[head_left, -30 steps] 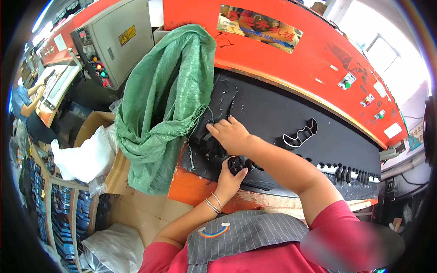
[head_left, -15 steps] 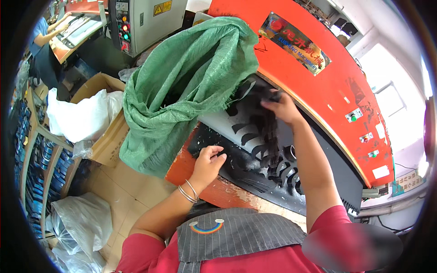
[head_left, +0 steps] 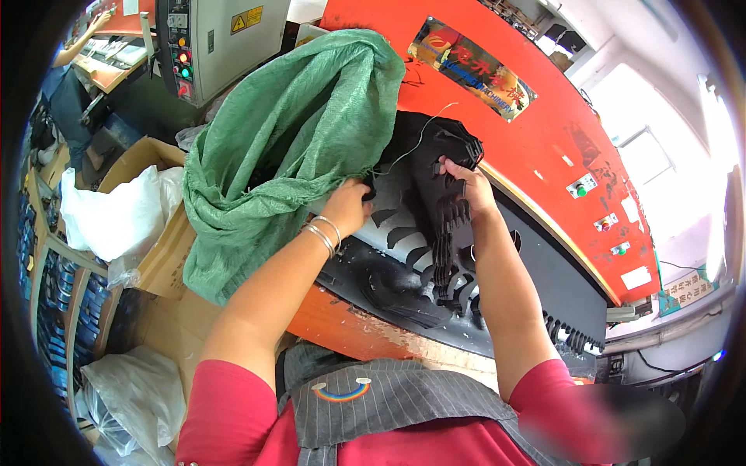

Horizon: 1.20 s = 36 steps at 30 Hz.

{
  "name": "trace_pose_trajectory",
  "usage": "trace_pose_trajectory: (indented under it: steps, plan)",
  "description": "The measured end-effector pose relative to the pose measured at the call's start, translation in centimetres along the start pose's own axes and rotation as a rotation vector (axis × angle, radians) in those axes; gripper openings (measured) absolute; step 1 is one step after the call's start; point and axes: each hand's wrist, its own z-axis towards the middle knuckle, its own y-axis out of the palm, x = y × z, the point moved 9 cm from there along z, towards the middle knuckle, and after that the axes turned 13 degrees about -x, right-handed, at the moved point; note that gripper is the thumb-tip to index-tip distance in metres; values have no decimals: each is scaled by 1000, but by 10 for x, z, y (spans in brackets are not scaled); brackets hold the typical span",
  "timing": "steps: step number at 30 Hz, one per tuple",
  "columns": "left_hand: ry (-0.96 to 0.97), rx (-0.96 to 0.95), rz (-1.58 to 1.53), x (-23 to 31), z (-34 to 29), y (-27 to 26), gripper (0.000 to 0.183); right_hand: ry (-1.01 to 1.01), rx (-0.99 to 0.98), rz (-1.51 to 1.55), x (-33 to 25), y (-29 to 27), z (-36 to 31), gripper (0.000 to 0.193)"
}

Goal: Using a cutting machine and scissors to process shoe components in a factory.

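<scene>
My right hand [head_left: 470, 186] is closed on the edge of a layered stack of black sheet scrap [head_left: 441, 175], whose lower side is cut into comb-like curved strips. My left hand [head_left: 350, 206] is at the rim of a green woven sack [head_left: 233, 167], its fingers curled round a small black piece [head_left: 368, 185], partly hidden. The sack stands upright with its mouth gaping toward me; its inside is mostly in shadow. Under my hands, several curved black pieces [head_left: 402, 234] lie on a grey and black worktop [head_left: 373, 283].
A red machine [head_left: 536, 155] with buttons rises behind the worktop. At the left are a cardboard box [head_left: 165, 260] with a white bag [head_left: 116, 213], and a rack [head_left: 66, 311] of blue items. Plastic bags [head_left: 140, 388] lie on the floor. Another person [head_left: 66, 101] works far left.
My left hand has moved forward to the sack's rim and closed. The black scrap in my right hand has been lifted and bunched upright. The view has shifted slightly right.
</scene>
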Motion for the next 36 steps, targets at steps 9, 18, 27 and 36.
trace_pose_trajectory:
  steps: [9, 18, 27, 36]
  plan:
    - [-434, -56, 301, -40, 53, -15, 70, -39, -10, -16, -3, -3, 2, 18]
    - [-561, -3, 140, -51, 53, -19, 63, 14, 24, -17, 4, -9, -3, 31]
    - [-336, 185, 23, -51, 41, -20, 39, -95, -51, 210, 20, -11, 3, 28]
    - [-160, 263, -279, -50, 38, -16, 33, -193, -120, 587, 53, -7, 14, 32]
